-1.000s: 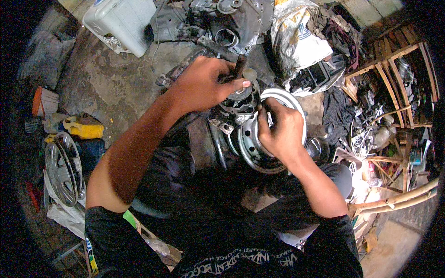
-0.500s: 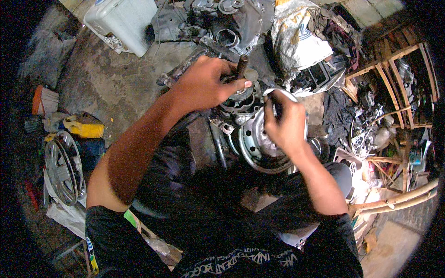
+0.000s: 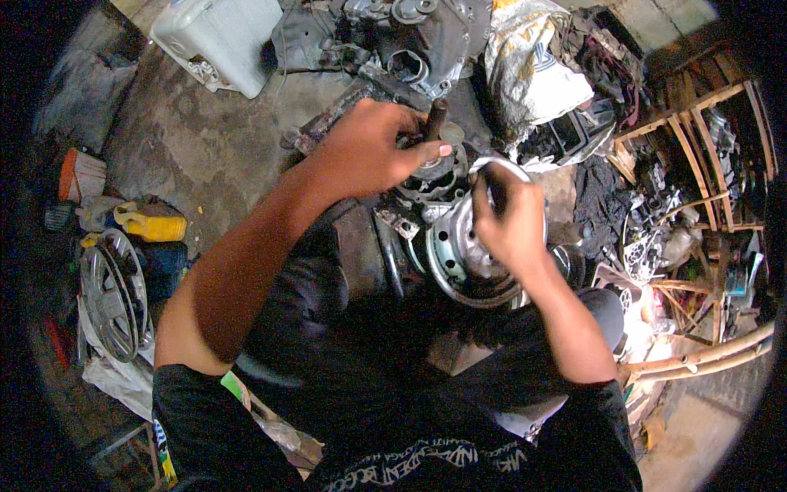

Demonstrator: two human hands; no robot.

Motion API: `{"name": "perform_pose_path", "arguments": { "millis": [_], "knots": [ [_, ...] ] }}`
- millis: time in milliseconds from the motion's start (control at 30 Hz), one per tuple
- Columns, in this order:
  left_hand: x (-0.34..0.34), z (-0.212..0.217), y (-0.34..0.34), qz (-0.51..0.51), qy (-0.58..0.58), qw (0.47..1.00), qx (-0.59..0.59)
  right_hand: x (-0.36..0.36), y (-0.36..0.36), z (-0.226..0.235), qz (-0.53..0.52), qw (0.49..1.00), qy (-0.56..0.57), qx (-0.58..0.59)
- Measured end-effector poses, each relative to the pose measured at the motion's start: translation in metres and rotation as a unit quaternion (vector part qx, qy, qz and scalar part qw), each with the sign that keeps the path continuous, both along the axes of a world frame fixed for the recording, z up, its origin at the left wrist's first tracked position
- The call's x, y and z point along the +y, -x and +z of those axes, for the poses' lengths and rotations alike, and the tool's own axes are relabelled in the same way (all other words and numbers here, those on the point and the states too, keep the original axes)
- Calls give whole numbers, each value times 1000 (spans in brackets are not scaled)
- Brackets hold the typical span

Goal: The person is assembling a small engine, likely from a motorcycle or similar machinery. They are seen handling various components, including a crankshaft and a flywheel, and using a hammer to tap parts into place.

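My left hand is closed round a dark upright metal rod, with the thumb pressed along its near side. Its lower end is at a round grey part in a cast metal housing, partly hidden by my hand. To the right, my right hand is curled above a silver steel wheel rim, which has round holes and lies close to my knees. The fingers bend inward beside a pale curved edge, and what they hold, if anything, is hidden.
Large engine castings lie at the far side, next to a white sack. A pale plastic container stands at far left. Wheel covers and a yellow jug are at left. Wooden racks and loose parts fill the right.
The whole view has shifted slightly, with the scene a little further right. Both hands keep nearly the same pose, the left still round the rod.
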State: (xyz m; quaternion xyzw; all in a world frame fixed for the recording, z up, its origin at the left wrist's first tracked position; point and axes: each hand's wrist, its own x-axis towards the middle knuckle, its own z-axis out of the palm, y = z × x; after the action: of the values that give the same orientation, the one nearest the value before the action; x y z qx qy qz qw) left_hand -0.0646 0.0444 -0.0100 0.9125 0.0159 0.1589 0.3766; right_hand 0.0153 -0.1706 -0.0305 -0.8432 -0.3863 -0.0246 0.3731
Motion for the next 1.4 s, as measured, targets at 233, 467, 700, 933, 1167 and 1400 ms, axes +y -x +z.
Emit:
{"name": "perform_pose_path", "arguments": {
  "millis": [233, 467, 700, 933, 1167, 1400],
  "knots": [
    [2, -6, -2, 4, -15, 1000, -8, -1, 3, 10, 7, 999, 35, 24],
    [3, -1, -3, -14, 7, 1000, 9, 0, 3, 8, 18, 1000, 0, -6],
    [5, 3, -1, 0, 4, 995, 97, 0, 1, 10, 24, 1000, 19, 9],
    [1, 14, -2, -5, 7, 994, 111, 3, 5, 15, -9, 998, 48, 43],
    [5, 5, -2, -3, 23, 993, 119, 6, -11, 5, -24, 998, -42, -29],
    [1, 1, -1, 22, -40, 998, 45, 6, -16, -3, -3, 999, -15, -44]
  ]
}}
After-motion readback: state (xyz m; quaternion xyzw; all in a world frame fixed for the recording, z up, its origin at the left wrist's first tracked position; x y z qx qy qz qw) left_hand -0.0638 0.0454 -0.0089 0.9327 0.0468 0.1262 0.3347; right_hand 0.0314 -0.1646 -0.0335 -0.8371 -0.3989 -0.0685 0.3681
